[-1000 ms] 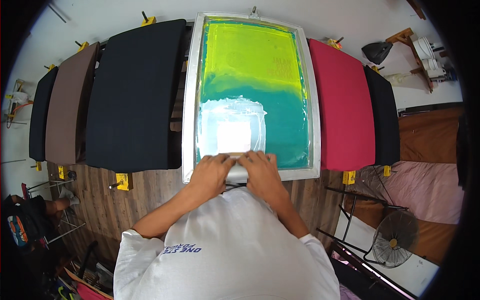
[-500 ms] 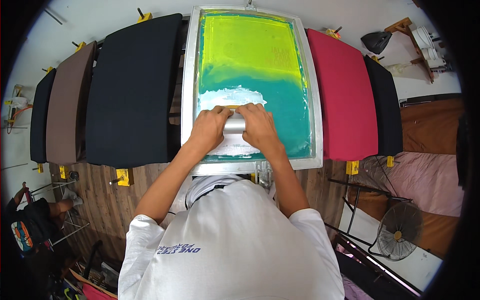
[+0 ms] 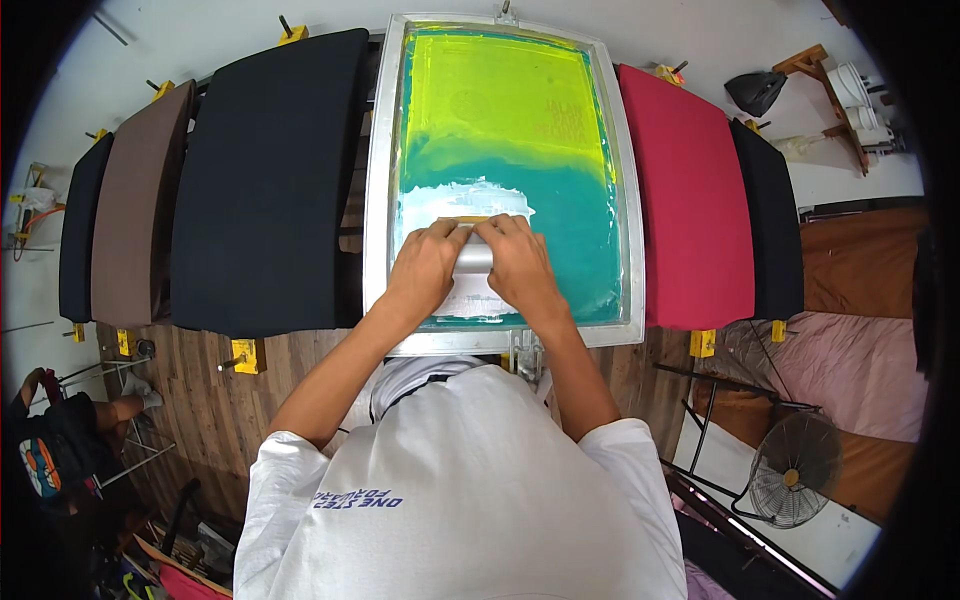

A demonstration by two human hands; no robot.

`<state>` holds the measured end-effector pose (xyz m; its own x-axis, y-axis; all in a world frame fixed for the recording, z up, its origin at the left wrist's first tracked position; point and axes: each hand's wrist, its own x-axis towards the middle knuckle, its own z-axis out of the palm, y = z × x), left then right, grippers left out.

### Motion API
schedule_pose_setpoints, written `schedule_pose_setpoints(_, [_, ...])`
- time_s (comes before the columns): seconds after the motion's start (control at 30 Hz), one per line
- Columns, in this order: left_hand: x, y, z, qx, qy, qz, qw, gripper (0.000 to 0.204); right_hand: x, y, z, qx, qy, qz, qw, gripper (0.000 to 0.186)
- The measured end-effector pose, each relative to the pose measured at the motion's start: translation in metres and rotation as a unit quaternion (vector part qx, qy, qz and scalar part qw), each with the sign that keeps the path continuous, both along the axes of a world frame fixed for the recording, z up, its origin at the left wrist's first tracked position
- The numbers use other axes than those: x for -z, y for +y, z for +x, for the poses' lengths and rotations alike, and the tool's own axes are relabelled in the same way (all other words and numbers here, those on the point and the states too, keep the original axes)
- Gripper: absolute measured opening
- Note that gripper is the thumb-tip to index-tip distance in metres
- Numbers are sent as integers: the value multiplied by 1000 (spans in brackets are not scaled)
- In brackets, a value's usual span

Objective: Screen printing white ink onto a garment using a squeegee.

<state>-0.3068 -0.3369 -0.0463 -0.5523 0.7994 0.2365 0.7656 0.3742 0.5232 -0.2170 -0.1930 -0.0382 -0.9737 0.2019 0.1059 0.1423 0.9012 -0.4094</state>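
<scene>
A silver-handled squeegee (image 3: 474, 258) with a yellowish blade edge lies across the lower part of a screen printing frame. My left hand (image 3: 425, 268) grips its left side and my right hand (image 3: 521, 262) its right side, fingers curled over the top and close together. White ink (image 3: 470, 198) is spread in a ragged patch just beyond the blade; a thinner white smear shows on the near side, between my wrists. The screen's mesh (image 3: 580, 235) is teal, turning yellow-green in the far half. A metal rim (image 3: 379, 200) surrounds it. What lies under the screen is hidden.
Left of the screen are a large black padded board (image 3: 270, 190), a brown one (image 3: 140, 210) and a narrow black one. To the right stand a red board (image 3: 690, 200) and another black one. A fan (image 3: 795, 470) is at lower right; a person (image 3: 70, 440) sits at lower left.
Both hands and the squeegee have shifted very slightly toward me, still gripping. The whole view has moved a little too; otherwise the scene looks the same.
</scene>
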Motion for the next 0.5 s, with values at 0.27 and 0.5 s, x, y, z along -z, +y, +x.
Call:
schedule_pose_setpoints(0.27, [-18, 20, -44, 36, -128, -133, 982, 36, -22, 25, -42, -4, -137, -71, 988, 38])
schedule_pose_setpoints(0.5, [-1, -3, 2, 11, -104, -57, 993, 44, 1, 2, 3, 1, -32, -46, 998, 42])
